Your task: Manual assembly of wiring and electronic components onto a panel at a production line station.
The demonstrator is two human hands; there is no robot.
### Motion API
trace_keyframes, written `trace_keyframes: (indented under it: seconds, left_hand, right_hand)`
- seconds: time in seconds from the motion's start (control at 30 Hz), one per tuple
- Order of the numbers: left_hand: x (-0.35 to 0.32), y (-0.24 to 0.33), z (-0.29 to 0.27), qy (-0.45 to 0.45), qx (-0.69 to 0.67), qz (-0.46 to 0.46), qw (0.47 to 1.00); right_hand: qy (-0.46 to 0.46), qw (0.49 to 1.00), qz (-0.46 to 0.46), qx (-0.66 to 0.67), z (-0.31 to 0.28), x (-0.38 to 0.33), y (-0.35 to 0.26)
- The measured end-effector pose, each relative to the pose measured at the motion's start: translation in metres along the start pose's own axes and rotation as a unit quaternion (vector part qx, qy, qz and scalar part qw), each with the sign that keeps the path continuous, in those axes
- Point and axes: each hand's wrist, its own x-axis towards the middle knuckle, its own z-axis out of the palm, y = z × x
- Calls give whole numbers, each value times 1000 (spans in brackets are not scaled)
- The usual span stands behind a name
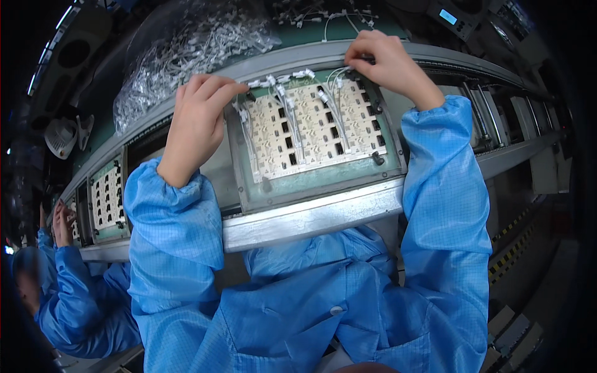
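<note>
A green carrier tray (323,180) sits on the conveyor rail in front of me, holding a cream circuit panel (314,133) with rows of small black parts. Several white wire leads with connectors (283,90) lie across the panel's far edge. My left hand (198,121) rests at the tray's far left corner, fingertips curled down onto a white connector there. My right hand (385,62) is at the far right corner, fingers pinched on a white lead's end by the panel edge. Both forearms wear blue smock sleeves.
A clear bag of white wire leads (186,46) lies beyond the rail at upper left. A second tray with a panel (107,199) sits to the left, where another person in a blue smock (62,280) works. Conveyor rollers (491,118) run to the right.
</note>
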Motion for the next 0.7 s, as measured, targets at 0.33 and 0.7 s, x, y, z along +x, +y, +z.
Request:
trace_keyframes:
  seconds: [0.33, 0.7]
  left_hand:
    - [-4, -3, 9, 13, -18, 9, 1000]
    - [7, 19, 4, 53, -126, -6, 991]
  right_hand:
    - [-26, 998, 44, 48, -5, -2, 5]
    - [36, 999, 29, -16, -15, -3, -12]
